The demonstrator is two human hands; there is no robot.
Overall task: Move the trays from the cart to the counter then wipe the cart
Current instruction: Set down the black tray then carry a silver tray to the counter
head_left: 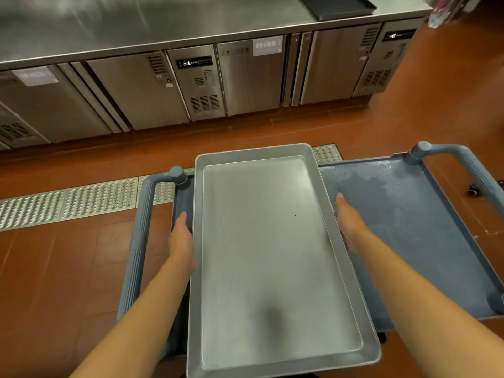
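A large, empty, rectangular metal tray (272,255) sits over the left part of the blue cart (409,219), its near end reaching past the cart's front edge. My left hand (181,238) grips the tray's left long rim, with the fingers tucked beneath it. On the opposite rim, my right hand (347,219) holds on the same way. The cart's top to the right of the tray is bare and shows wet smears. Across the aisle, the stainless steel counter (163,23) runs along the top of the view.
A dark tray (338,6) lies on the counter at the far right. Refrigerated cabinet doors (245,75) sit below the counter. A metal drain grating (81,200) crosses the red floor between cart and counter. Cart handles rise at the left (139,241) and right (463,165).
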